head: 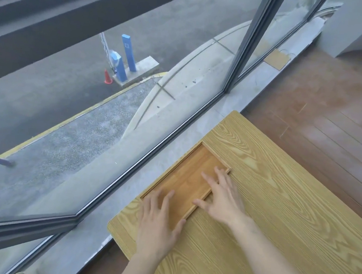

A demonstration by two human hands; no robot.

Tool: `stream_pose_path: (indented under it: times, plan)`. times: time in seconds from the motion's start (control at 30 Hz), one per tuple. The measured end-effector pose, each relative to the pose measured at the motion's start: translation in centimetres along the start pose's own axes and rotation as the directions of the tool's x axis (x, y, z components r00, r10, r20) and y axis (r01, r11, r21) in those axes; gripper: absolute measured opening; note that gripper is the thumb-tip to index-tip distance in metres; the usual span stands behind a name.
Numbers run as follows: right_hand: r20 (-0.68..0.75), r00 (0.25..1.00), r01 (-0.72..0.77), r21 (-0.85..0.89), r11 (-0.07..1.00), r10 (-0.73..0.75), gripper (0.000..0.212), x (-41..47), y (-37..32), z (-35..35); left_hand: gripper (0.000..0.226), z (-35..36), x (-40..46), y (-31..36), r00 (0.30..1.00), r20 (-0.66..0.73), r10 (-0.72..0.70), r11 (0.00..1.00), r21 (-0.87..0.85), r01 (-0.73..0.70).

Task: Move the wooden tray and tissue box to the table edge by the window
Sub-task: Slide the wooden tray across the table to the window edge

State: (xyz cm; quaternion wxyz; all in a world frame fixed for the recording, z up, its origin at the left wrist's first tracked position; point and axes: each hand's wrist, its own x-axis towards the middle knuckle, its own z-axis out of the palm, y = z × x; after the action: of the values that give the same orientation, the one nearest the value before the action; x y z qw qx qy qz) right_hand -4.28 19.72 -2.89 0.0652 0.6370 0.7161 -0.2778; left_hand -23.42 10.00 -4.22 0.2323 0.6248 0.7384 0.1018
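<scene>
Head view, the only view.

Wooden tray (191,175): empty, lies flat on the desk (277,206), its far long side flush, or nearly so, with the desk edge that faces the window (113,111).
Tray long axis: parallel to that window-side edge, running from near-left to far-right in the picture.
Tissue box: not in view anywhere; its place cannot be told.
Left hand (157,219): palm down over the tray's near-left end, heel on the desk just short of the rim.
Left fingers (168,197): spread apart, lying flat on the tray floor, gripping nothing.
Right hand (223,195): palm down across the tray's near long rim, toward the far-right end.
Right fingers (209,180): splayed, tips resting inside the tray; the thumb lies along the rim. No clamp on anything.
Nearer hand: both touch the tray; neither is nearer.
Direction left to push: toward the window, though hardly any desk shows beyond the tray there.
Judgement, step: final seating of the tray at the edge looks done or almost done.
Judgement, task: tissue box seems to be the part not yet done.
Risk: further push could tip the tray off the desk onto the grey sill (175,145).
</scene>
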Motion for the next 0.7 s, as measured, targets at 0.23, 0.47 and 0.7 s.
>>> stream_pose_path:
  times: [0.23,0.47,0.7]
  plan:
    - [0.047,0.999,0.001,-0.070,0.998,0.002,0.098,-0.6,0.1,0.8,0.082,1.3,0.7,-0.2,0.994,0.100,0.045,0.997,0.055,-0.051]
    - [0.046,0.999,0.002,-0.053,0.999,0.000,0.097,-0.6,0.0,0.8,0.081,1.5,0.7,-0.4,0.995,0.088,0.045,0.996,0.069,-0.051]
    - [0.045,0.999,-0.001,-0.062,0.998,0.004,0.097,-0.3,-0.3,1.1,0.082,1.3,1.3,-0.8,0.995,0.090,0.053,0.995,0.078,-0.061]
